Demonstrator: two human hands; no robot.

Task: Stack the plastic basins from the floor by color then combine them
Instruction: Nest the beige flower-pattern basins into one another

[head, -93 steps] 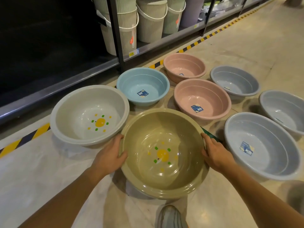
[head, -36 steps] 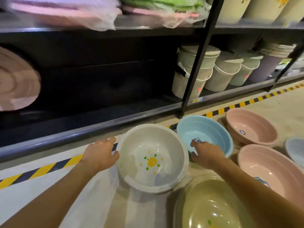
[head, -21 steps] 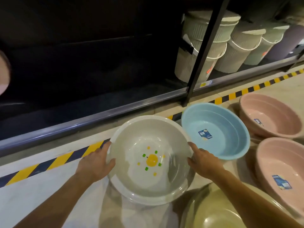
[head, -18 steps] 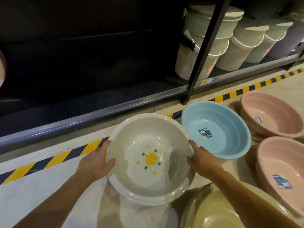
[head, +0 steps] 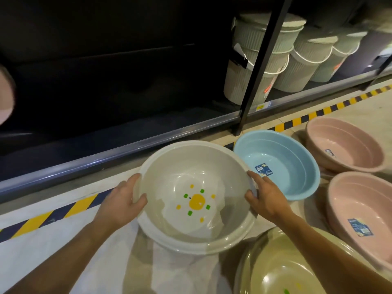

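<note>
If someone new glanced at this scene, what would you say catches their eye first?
Probably the pale grey basin at centre, with its orange-and-green flower print, gripped at its rim by the left hand and right hand. Next, the light blue basin just right of it on the floor, and two pink basins further right. Behind, ribbed buckets sit on a dark shelf.

Overall light: dim and warm, brightest on the pale floor [head: 360,107] at right.
Source: seemingly overhead, judging by the shadows.
Shadows: soft dark patch under the white basin [head: 197,196]; the shelf bay [head: 106,71] is almost black.
Glare: pale reflections on the white basin's inner wall and along the olive basin [head: 275,270] rim.
Distortion: wide-angle bending; the shelf post [head: 263,64] leans, and the buckets [head: 263,60] tilt.
Blur: pink shape [head: 5,96] at left edge is smeared.
</note>
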